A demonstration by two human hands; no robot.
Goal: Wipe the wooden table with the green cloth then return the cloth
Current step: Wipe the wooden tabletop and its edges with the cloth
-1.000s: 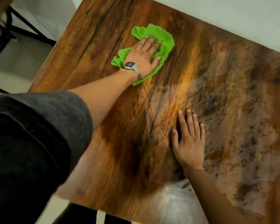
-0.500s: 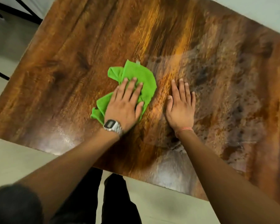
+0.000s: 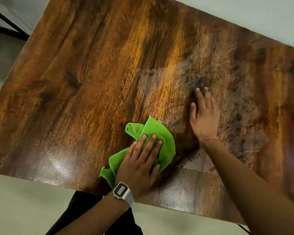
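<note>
The wooden table (image 3: pixel 95 78) fills most of the head view, tilted in frame; dark glossy grain is seen, with a sheen near the front edge and a hazy, smeared patch toward the right half. Pale floor (image 3: pixel 15 200) is seen below the near edge, and a black frame (image 3: pixel 5 24) at the upper left.

The left hand (image 3: pixel 139 167) is laid palm-down on the green cloth (image 3: pixel 165 141), near the front edge and roughly mid-width. Its fingers (image 3: pixel 148 146) are lightly spread and pressed flat into the fabric, nothing being pinched; the thumb is tucked against the cloth's right side. A silver digital watch (image 3: pixel 121 192) is worn on that wrist.

The right hand (image 3: pixel 204 117) is placed flat on bare wood just beside the cloth, apart from it, fingers extended and close together. It is somewhat blurred, and a thin reddish band (image 3: pixel 209 139) is seen at the wrist.

The cloth is bunched, with folds sticking out past the fingertips and behind the palm. It is judged soft, light and limp, likely microfibre: easily slid under flat pressure, prone to rucking up. For the return step, a gather of the bunched middle is advised rather than one corner. Wiping is judged in progress; the right half looks unfinished.
</note>
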